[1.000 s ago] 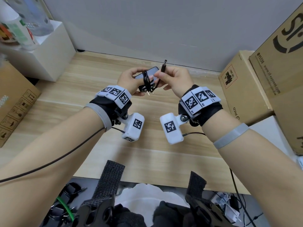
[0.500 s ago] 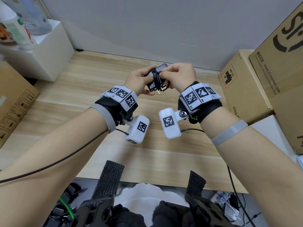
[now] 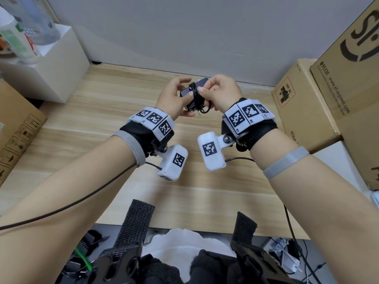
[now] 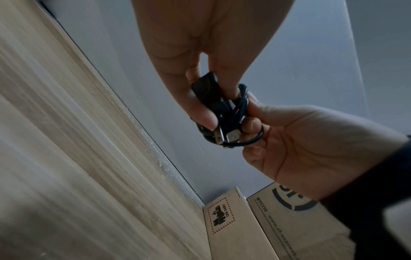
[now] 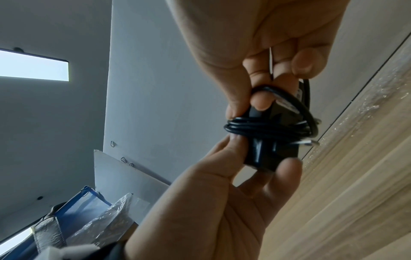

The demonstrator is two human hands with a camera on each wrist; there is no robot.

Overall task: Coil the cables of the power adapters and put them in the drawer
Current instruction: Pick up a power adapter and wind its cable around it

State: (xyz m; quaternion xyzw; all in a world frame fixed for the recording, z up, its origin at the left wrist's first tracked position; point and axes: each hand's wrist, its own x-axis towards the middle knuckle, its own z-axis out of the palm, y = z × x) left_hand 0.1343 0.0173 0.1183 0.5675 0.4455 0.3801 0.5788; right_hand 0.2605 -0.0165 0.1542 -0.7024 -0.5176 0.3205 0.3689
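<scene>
A black power adapter (image 3: 194, 87) is held above the wooden desk (image 3: 102, 111), its thin black cable (image 3: 196, 99) wound round its middle. My left hand (image 3: 184, 97) grips the adapter body between thumb and fingers. My right hand (image 3: 205, 97) pinches the cable coil against the adapter. In the left wrist view a small cable loop (image 4: 255, 140) hangs by the metal prongs (image 4: 221, 137). The right wrist view shows the coil (image 5: 266, 129) crossing the adapter (image 5: 273, 153). No drawer is plainly visible.
Cardboard boxes (image 3: 307, 107) stand at the desk's right, with a larger box (image 3: 352, 83) beside them. A white box (image 3: 51, 64) with bottles sits at the back left. Another carton (image 3: 14, 128) is at the left. Dark items (image 3: 82, 263) lie below the desk's front edge.
A second ago my right hand held the cable's plug end up above the adapter. That end is now down against the coil, and both hands have shifted slightly right.
</scene>
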